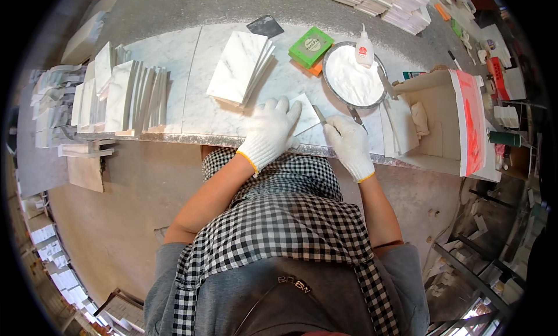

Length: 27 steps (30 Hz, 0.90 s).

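Observation:
My left hand [268, 129], in a white knit glove, lies with fingers spread over the left side of a small white tile [306, 108] near the table's front edge. The gloved right hand [350, 143] is closed around a narrow-bladed knife [319, 114]; its grey blade points up and left, by the tile's right edge. Beyond my left hand stands a leaning stack of white, grey-veined marble tiles [237, 67]. A round bowl [326, 83] of white powder or paste lies beyond my right hand. A white squeeze bottle [364, 50] is at the bowl's far side.
Green and orange blocks [312, 46] sit left of the bowl, with a dark flat piece [265, 27] farther off. Upright tiles [125, 97] crowd the table's left end. An open cardboard box [436, 124] stands at right. More stacked tiles [383, 7] lie at the back.

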Each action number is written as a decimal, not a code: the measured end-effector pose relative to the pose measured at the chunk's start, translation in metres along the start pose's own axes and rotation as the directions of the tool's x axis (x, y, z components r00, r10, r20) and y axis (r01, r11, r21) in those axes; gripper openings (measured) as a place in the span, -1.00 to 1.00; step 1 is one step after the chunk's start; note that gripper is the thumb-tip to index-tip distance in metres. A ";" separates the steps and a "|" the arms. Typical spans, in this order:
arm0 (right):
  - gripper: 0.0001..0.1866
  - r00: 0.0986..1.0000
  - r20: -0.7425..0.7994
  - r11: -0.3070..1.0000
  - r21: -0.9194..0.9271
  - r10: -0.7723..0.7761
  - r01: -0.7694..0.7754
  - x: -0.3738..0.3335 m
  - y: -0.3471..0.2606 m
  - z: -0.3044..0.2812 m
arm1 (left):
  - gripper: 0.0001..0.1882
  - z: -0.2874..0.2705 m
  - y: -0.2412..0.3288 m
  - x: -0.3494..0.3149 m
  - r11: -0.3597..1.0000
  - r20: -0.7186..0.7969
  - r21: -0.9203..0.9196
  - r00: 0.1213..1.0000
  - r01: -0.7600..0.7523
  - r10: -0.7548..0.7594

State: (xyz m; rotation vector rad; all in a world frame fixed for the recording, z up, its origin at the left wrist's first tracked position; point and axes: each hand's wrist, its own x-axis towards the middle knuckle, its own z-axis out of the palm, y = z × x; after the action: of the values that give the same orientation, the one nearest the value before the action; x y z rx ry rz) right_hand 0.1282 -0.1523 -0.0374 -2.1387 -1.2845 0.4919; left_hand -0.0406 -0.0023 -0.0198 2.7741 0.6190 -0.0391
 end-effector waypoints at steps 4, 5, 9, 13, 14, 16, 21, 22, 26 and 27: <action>-0.85 0.999 -0.044 0.999 -0.050 -0.005 0.003 0.001 -0.003 0.008 | -0.08 0.000 0.002 0.000 1.000 -0.002 -0.013 1.000 0.006 -0.006; -0.85 0.998 -0.062 0.999 -0.047 -0.021 0.018 0.001 -0.001 0.011 | -0.08 0.000 0.002 0.000 1.000 -0.011 -0.011 1.000 0.004 -0.004; -0.84 0.995 -0.088 0.999 -0.037 -0.036 0.033 0.001 0.002 0.020 | -0.08 0.003 0.003 0.000 1.000 -0.031 -0.014 1.000 0.003 -0.004; -0.83 0.998 -0.057 0.995 -0.101 -0.019 0.013 0.004 0.000 0.023 | -0.08 0.002 0.004 0.001 1.000 0.001 -0.006 1.000 0.018 -0.018; -0.83 0.997 -0.071 0.995 -0.095 -0.032 0.025 0.005 -0.001 0.024 | -0.09 0.002 0.004 0.002 1.000 0.008 -0.002 1.000 0.020 -0.020; -0.83 0.993 -0.101 0.995 -0.086 -0.058 0.049 0.004 -0.001 0.023 | -0.09 0.001 0.004 0.003 1.000 0.021 0.004 0.999 0.024 -0.024; -0.82 0.997 -0.039 0.995 -0.069 -0.073 0.070 0.004 0.006 0.011 | -0.10 0.004 0.002 0.001 1.000 -0.023 0.010 1.000 0.017 -0.016; -0.82 0.998 -0.018 0.997 -0.055 -0.055 0.054 0.004 0.006 0.009 | -0.10 0.003 0.002 0.001 1.000 -0.024 0.012 1.000 0.019 -0.019; -0.82 0.992 -0.055 0.993 -0.056 -0.110 0.107 -0.002 0.006 0.004 | -0.09 0.005 0.000 0.003 1.000 -0.003 0.021 1.000 0.007 -0.007; -0.82 0.991 -0.062 0.992 -0.056 -0.120 0.116 -0.002 0.004 0.004 | -0.08 0.005 0.000 0.002 1.000 -0.002 0.022 1.000 0.005 -0.005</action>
State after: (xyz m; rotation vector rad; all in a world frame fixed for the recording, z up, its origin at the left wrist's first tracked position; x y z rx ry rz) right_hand 0.1277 -0.1545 -0.0433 -2.0885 -1.3916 0.3398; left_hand -0.0384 -0.0029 -0.0243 2.7941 0.6291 -0.0445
